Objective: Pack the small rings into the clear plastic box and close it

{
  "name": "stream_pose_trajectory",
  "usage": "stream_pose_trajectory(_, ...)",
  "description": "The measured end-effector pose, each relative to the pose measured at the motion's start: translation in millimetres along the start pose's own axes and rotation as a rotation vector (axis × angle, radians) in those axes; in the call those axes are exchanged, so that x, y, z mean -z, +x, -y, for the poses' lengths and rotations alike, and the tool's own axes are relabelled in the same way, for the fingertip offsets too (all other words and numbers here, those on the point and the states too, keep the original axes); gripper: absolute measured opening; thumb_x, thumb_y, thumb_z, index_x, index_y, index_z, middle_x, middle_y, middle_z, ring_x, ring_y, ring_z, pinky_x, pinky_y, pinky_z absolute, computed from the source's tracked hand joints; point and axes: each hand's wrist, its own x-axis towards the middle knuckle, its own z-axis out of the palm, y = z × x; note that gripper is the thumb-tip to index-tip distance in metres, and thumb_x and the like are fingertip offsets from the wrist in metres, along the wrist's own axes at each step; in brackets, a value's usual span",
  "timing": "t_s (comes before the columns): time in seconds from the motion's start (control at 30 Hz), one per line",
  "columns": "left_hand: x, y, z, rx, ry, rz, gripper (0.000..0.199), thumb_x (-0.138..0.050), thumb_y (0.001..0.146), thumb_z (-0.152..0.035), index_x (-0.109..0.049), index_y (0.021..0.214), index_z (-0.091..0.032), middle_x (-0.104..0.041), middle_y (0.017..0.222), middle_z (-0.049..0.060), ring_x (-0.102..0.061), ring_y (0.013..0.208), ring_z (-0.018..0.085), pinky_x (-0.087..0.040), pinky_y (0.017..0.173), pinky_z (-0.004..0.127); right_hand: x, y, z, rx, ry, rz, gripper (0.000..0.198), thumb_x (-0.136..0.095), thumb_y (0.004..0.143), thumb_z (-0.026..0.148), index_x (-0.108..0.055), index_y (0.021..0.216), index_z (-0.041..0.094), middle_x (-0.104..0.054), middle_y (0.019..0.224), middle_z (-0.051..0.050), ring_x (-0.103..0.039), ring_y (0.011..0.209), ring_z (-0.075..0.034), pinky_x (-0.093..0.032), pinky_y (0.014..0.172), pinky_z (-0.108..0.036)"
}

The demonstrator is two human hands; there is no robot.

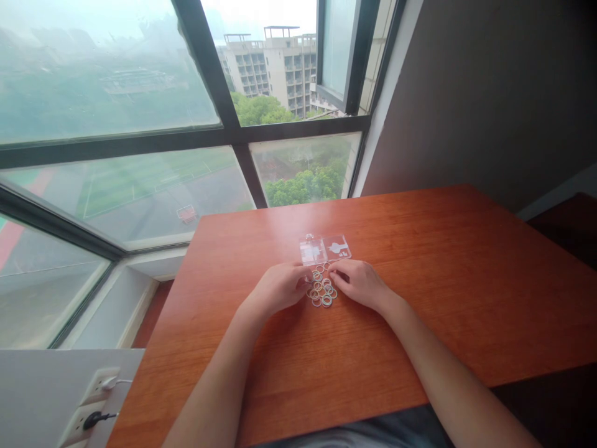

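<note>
Several thin, pale rings [327,300] lie in a loose pile on the wooden table, some overlapping. My left hand [282,286] comes in at the pile's left edge, its fingers curled and pinched together. Something small and pale shows by its fingertips, too small to make out. On the other side my right hand [359,281] rests with bent fingers, thumb and index close together at the upper right of the pile. Whatever these fingertips hold, if anything, is hidden. Just beyond the rings lies a clear plastic case [336,247], opened flat, with white markings on it.
The reddish-brown table [443,267] reaches well out to the right. Beyond its far edge are dark-framed windows [298,129], one pane swung outward. A grey wall [466,106] rises at the right. Wall sockets [96,389] with plugs are at the lower left.
</note>
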Motion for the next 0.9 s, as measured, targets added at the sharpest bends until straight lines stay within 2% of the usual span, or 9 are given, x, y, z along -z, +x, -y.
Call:
stream_pose_trajectory(0.17, -0.4, 3.2, -7.3, -0.013, 0.036, -0.005, 0.015, -0.049, 0.085, -0.019, -0.063, 0.078, -0.021, -0.067, 0.08, 0.002, -0.057, 0.063, 0.014, -0.035, 0.057, 0.023, -1.3, -0.2, -0.3, -0.011, -0.007, -0.004, 0.02, -0.051, 0.089, 0.021, -0.069, 0.095, 0.024, -0.074, 0.098, 0.0, -0.066, 0.085, -0.016, -0.045, 0.077, -0.025)
stream_pose_trajectory(0.37, -0.9, 2.3, -4.1, -0.01, 0.011, -0.016, 0.013, -0.051, 0.084, -0.019, -0.062, 0.081, -0.022, -0.067, 0.081, 0.002, -0.057, 0.065, 0.013, -0.037, 0.058, 0.022, -2.5, 0.3, 5.7, -0.146, -0.19, -0.019, 0.022, -0.05, 0.09, 0.026, -0.068, 0.103, 0.027, -0.074, 0.095, -0.001, -0.067, 0.085, -0.019, -0.044, 0.07, -0.026)
stream_pose_trajectory(0.9, -4.0, 5.3, -7.8, -0.023, 0.049, 0.006, 0.012, -0.051, 0.083, -0.018, -0.062, 0.079, -0.021, -0.066, 0.08, 0.002, -0.058, 0.066, 0.014, -0.037, 0.058, 0.023, -0.6, 1.6, 8.0, -0.154, -0.278, 0.043, 0.017, -0.05, 0.091, 0.029, -0.066, 0.093, 0.026, -0.073, 0.09, -0.001, -0.065, 0.08, -0.017, -0.036, 0.063, -0.025)
